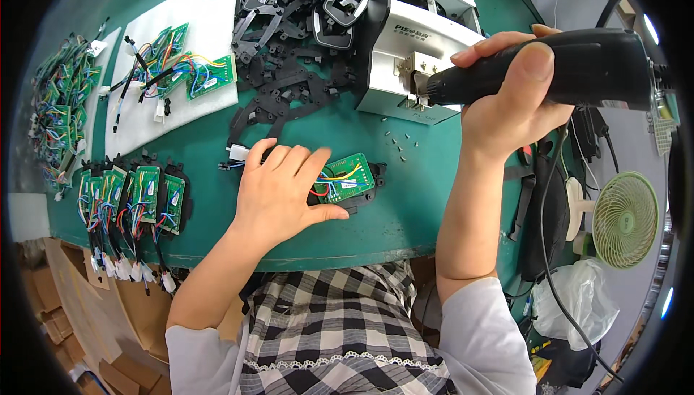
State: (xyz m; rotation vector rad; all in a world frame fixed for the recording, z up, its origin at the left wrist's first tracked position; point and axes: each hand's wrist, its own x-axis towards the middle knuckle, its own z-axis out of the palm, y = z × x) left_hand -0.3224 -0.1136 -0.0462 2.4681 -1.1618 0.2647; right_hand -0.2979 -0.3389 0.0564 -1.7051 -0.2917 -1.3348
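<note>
My right hand (510,102) is wrapped around a black electric screwdriver (596,70), thumb along its body. The driver lies nearly level, its front end at the outlet of a white screw feeder (387,70); its bit is hidden there. On the green table, my left hand (275,196) holds a green circuit board (353,178) with coloured wires, fingers over its left side. Beneath the board, a black plastic bracket (379,173) sticks out on the right. A white connector (238,152) shows beyond my left fingertips. Several loose screws (401,148) lie below the feeder.
Black plastic parts (289,84) are heaped behind my left hand. Wired boards lie on a white foam sheet (206,26), with a board pile (65,113) farther left. Several board assemblies (144,192) line the near left edge. A green fan (625,218) and cable (543,229) are at right.
</note>
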